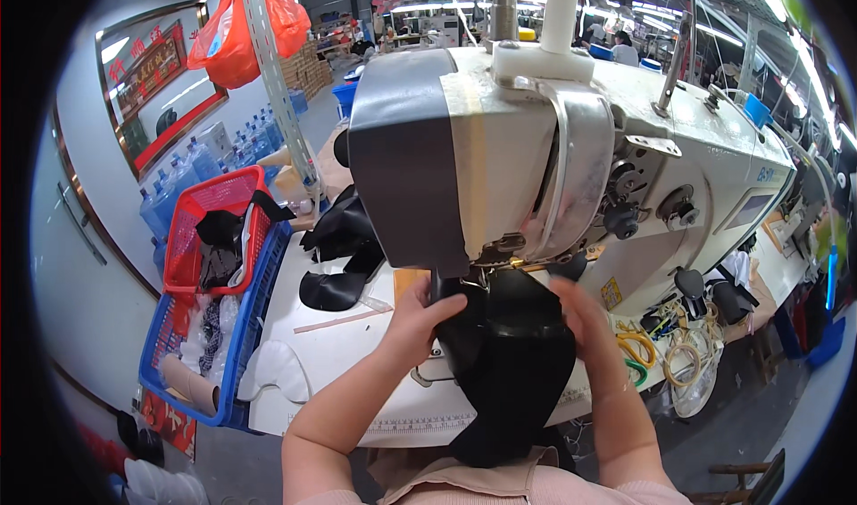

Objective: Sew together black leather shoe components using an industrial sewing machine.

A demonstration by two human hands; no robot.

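Flanking the black piece [513, 380] from both sides, the hands set the relation that matters: it lies between them, under the head of the sewing machine [402, 157], with its long axis running from the machine toward the person's body. Its far end reaches beneath the head; its near end falls past the edge of the white counter [357, 398] toward the lap. The left hand [418, 325] looks nearer to the piece's middle line, its thumb lying over the left margin, while the right hand [582, 318] sits along the right margin, its fingers pointing forward and inward. The left fingers are partly concealed, so whether that hand pinches the material cannot be told; the right looks loosely curved, but whether it grips or only steadies is equally unclear. The needle and the exact spot where it would meet the piece are hard to make out in the shadow below the head. The underside of the piece is hidden, and its dark surface blurs folds and layers together, apart from a shiny crosswise band
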